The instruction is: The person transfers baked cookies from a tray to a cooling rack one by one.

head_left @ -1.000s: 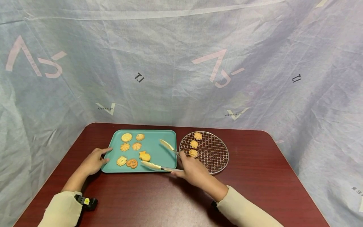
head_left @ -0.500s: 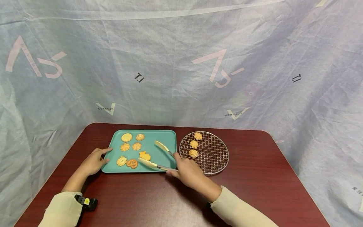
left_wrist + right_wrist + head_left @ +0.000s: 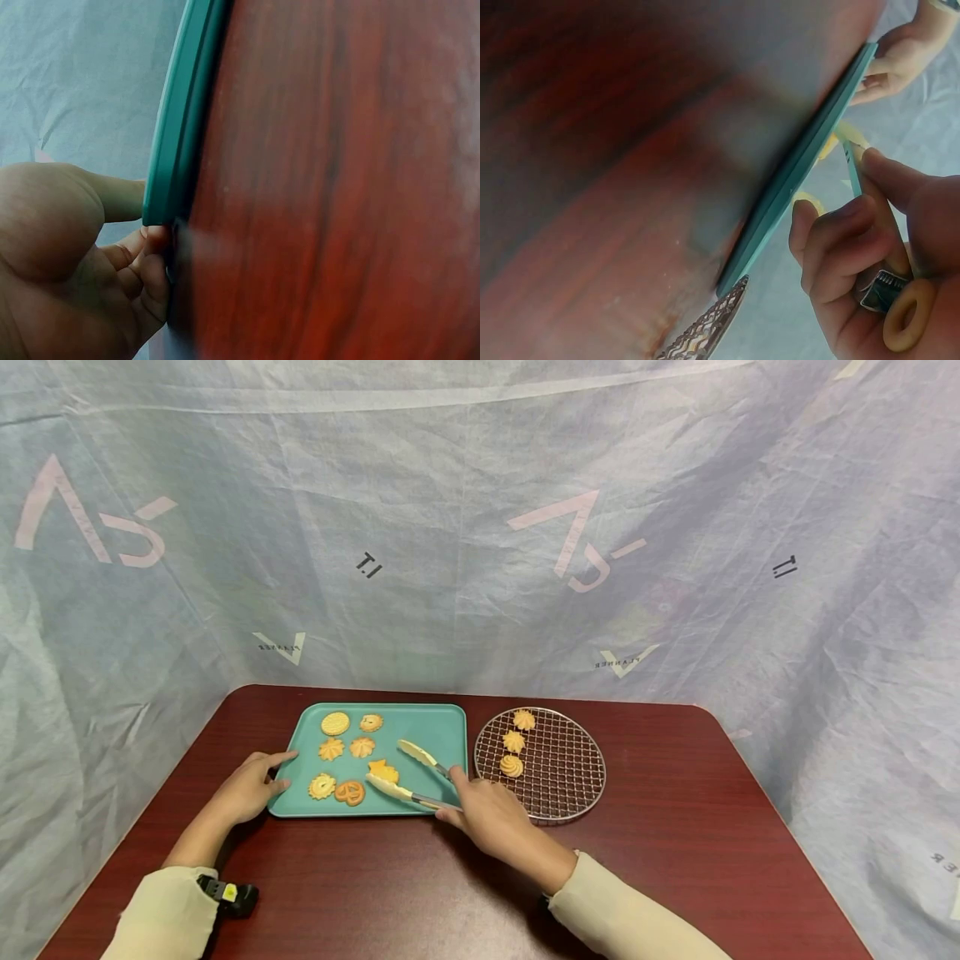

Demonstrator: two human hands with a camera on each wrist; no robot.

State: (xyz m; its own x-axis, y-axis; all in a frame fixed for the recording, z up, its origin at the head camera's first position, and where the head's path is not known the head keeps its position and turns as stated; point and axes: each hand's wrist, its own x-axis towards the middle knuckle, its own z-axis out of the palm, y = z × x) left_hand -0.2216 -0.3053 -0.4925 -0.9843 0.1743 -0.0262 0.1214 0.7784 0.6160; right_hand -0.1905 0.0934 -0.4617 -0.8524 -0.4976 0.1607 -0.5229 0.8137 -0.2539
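My left hand [image 3: 243, 789] holds the left rim of a teal tray [image 3: 431, 717], its thumb over the edge in the left wrist view [image 3: 124, 199]. With my right hand [image 3: 491, 814] I grip metal tongs with pale yellow tips [image 3: 416, 752]. The tong arms are spread on either side of a fish-shaped cookie [image 3: 386, 768], the nearer tip right at its front edge. Several other cookies lie left of it, among them a pretzel-shaped cookie [image 3: 349, 792] and a round cookie [image 3: 335, 723]. The right wrist view shows the fingers wrapped round the tongs' handle, with a ring [image 3: 909, 315] at its end.
A round wire rack [image 3: 562, 768] stands just right of the tray. Along its left side lie a swirl cookie [image 3: 512, 766] and two star-shaped cookies [image 3: 513, 742]. All rest on a dark red wooden table [image 3: 675, 827], with a grey cloth backdrop [image 3: 450, 568] behind.
My right hand has moved left with the tongs, bringing their arms over the fish-shaped cookie and somewhat closer together. My left hand, the tray and the cookies stay where they were.
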